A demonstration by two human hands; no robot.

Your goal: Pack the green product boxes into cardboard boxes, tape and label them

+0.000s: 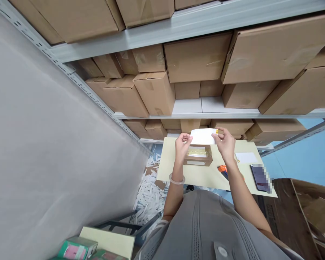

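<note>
A white label sheet (pixel 202 137) with a small yellow mark at its right end is stretched between my hands. My left hand (pixel 182 145) pinches its left edge. At the right end, the fingers of my right hand (pixel 225 143) grip it. Just below and behind the label is a small cardboard box (pixel 209 161) on the cream table (pixel 169 162); yellowish tape runs over a white patch on its top, and another white strip shows on its front. An orange and dark tool (pixel 222 169), partly hidden by my right forearm, lies on the table.
Another white sheet (pixel 246 157) and a dark phone-like device (pixel 260 177), partly pixelated, lie on the table's right side. Shelves (pixel 219 116) full of cardboard boxes stand ahead. White paper strips (pixel 151 195) litter the floor at left. A large open carton (pixel 287 206) stands at lower right.
</note>
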